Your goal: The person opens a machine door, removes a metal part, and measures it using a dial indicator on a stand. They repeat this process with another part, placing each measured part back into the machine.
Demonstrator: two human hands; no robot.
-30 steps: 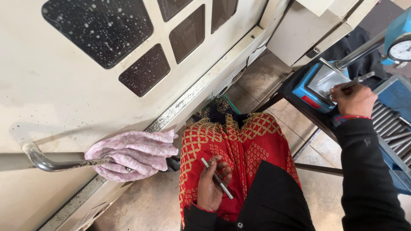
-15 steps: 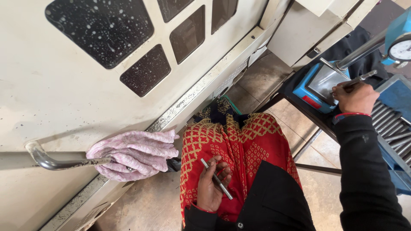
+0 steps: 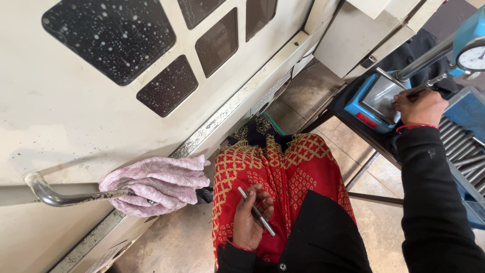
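left hand (image 3: 248, 222) still grips metal rod (image 3: 256, 211) | right hand (image 3: 419, 107) unmoved on gauge stand (image 3: 378, 96)

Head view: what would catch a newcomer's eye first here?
Bright red-and-gold patterned cloth fills the centre, where the left hand holds a thin metal rod over the lap. At upper right, the right hand reaches to a blue gauge stand. A pink rag hangs on a metal handle at left.

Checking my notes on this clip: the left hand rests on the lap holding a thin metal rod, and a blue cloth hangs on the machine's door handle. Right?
Not quite. In the head view the cloth on the door handle is pink, not blue. The left hand does rest on the lap holding a thin metal rod.
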